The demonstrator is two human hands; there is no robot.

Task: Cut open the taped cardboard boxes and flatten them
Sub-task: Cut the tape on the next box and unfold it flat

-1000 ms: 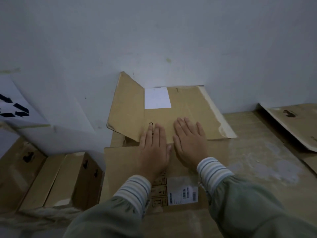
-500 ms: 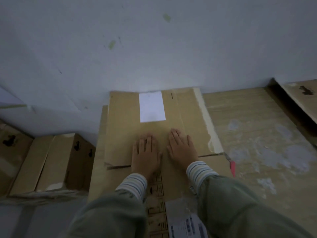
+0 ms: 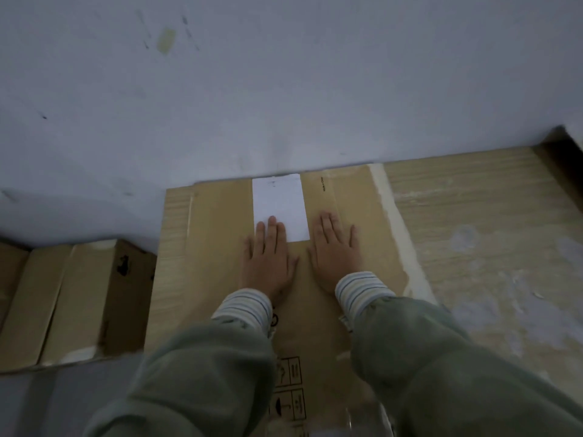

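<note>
1. Both palms press the flattened cardboard box (image 3: 220,247) against the worktop's (image 3: 473,231) far edge by the wall; left hand (image 3: 268,260) and right hand (image 3: 334,250) lie flat, fingers straight, gripping nothing.
2. Best practice: lean weight evenly over the creases.
3. 1 second earlier, its far flap stood raised; it now lies flat.

A bare storage or packing corner: scuffed white wall (image 3: 284,89), worn wooden floor (image 3: 489,247), stacked cardboard boxes (image 3: 72,298).
</note>
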